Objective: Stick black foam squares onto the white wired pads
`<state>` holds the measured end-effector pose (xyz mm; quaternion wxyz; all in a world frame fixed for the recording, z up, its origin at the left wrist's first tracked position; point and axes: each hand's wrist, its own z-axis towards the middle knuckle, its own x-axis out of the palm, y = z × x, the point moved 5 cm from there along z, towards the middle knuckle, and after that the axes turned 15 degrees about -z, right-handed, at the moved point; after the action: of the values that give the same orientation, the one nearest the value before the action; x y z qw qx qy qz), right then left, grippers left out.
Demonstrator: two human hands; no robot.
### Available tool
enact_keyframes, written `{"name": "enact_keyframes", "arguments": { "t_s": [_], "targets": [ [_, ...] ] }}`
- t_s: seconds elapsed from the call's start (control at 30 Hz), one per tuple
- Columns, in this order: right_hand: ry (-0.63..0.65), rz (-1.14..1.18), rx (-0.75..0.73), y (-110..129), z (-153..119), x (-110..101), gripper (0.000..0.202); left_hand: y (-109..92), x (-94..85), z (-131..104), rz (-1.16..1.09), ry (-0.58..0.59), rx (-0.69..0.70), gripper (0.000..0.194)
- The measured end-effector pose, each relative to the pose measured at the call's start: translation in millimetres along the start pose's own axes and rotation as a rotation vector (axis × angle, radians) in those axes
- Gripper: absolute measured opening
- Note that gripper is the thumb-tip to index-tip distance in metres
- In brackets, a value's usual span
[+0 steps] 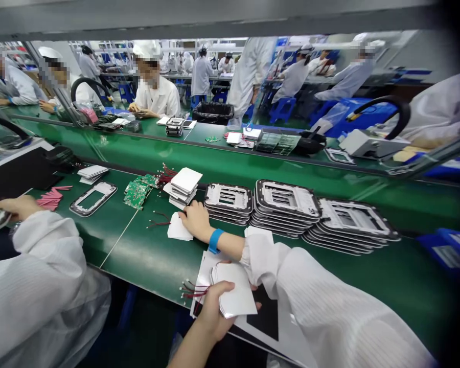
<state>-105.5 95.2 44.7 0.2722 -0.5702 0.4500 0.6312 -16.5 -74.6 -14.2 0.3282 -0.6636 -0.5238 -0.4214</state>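
A: So where are the white packs (pixel 239 296) at?

B: One stack's gripped in the fingers of the left hand (pixel 216 304), near the front edge of the bench (pixel 157 260), red and black wires (pixel 196 293) splayed out one side. A loose bunch (pixel 178 230) is touched by the right hand (pixel 197 220); whether those fingers are closed can't be told.

A: Anything sketchy?

B: Wires could get snagged if packs are dragged, imo. The frame stacks (pixel 279 221) could be bumped by the sleeve (pixel 329 301) too.

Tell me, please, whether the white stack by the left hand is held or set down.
Held: the left hand has its thumb over the white stack, with fingertips showing at the opposite edge.
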Motion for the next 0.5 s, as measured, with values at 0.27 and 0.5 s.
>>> {"name": "enact_keyframes", "arguments": {
  "t_s": [0.27,0.5],
  "targets": [
    [0.047,0.023,-0.155,-33,-61,-64,0.015,-4,2.1,-5,0.03,-0.05,0.031,0.065],
    [-0.067,0.244,0.212,-146,-202,-93,0.019,-1,10.3,-10,0.009,-0.132,0.092,0.065]
  ]
}}
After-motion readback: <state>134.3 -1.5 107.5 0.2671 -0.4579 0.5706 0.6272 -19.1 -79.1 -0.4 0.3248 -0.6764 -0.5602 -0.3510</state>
